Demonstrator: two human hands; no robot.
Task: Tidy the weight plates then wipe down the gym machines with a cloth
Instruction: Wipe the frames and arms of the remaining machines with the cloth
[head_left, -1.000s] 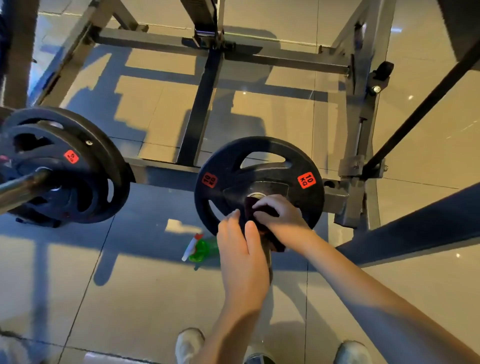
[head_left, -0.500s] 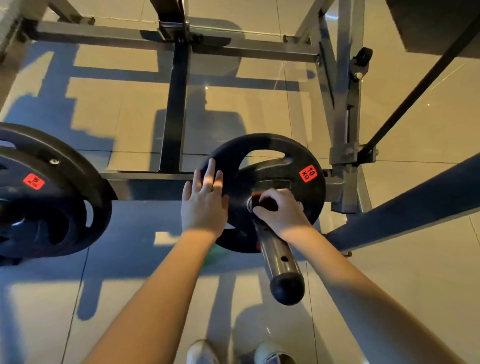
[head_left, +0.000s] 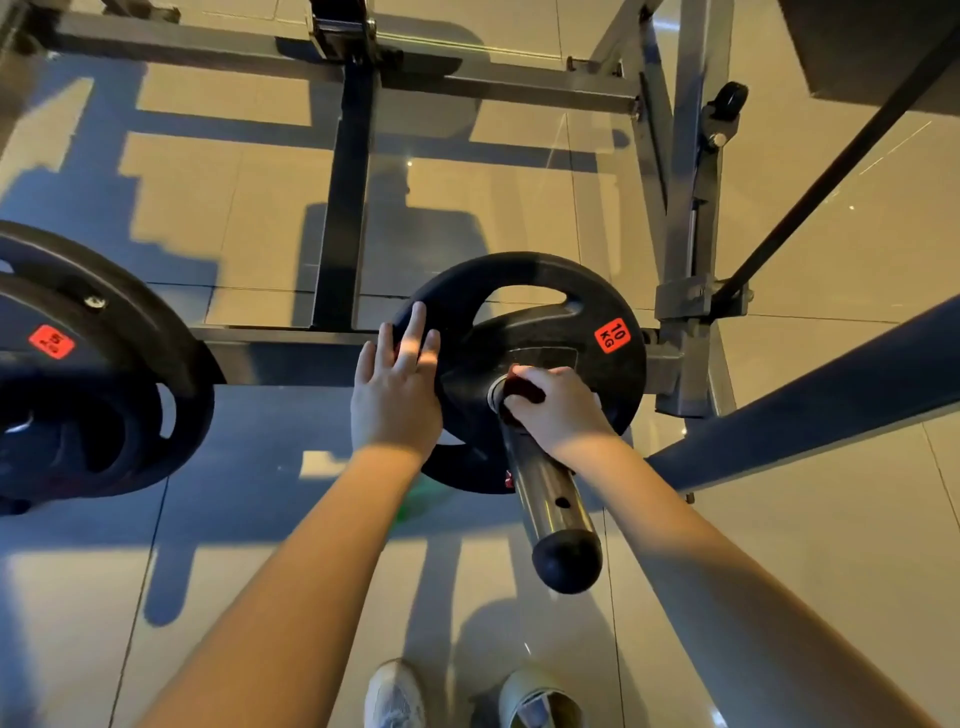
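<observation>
A black 10 kg weight plate (head_left: 550, 317) with an orange label hangs on a steel storage peg (head_left: 550, 499) that points toward me and ends in a black cap. My left hand (head_left: 397, 395) lies flat on the plate's left face, fingers straight. My right hand (head_left: 558, 408) grips a dark red cloth (head_left: 522, 387) against the peg, right at the plate's hub. More black plates (head_left: 104, 364), one with an orange 5 kg label, hang on a peg at the left.
The grey machine frame (head_left: 345, 208) crosses the tiled floor behind the plates. An upright post (head_left: 685, 218) and a slanted black bar (head_left: 831, 171) stand to the right. A blue padded beam (head_left: 831, 395) runs at right. A green object (head_left: 421, 506) lies under the plate. My shoes (head_left: 395, 696) are below.
My left hand moved from beside the right hand onto the plate's left face and stays flat there. My right hand holds the cloth at the hub. The peg's length is now exposed.
</observation>
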